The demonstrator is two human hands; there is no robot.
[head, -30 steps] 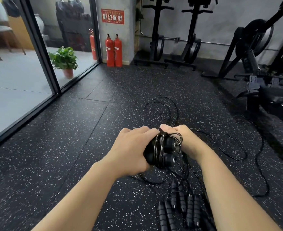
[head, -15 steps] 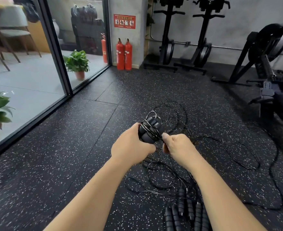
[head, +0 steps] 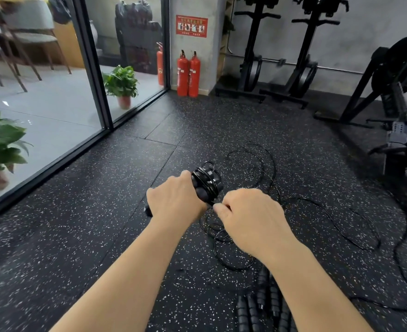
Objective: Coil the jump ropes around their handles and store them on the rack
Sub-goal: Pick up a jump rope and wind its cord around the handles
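Speckled floor [head: 78, 236] w/ ropes [head: 341, 226], handles [head: 260, 307]

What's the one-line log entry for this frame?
phase: coiling | left hand: grips handle bundle | right hand: pinches rope | loose rope: on floor | spare handles: floor

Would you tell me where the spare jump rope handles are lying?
In the head view, the spare handles lie on the floor at bottom centre-right, beside the right forearm.
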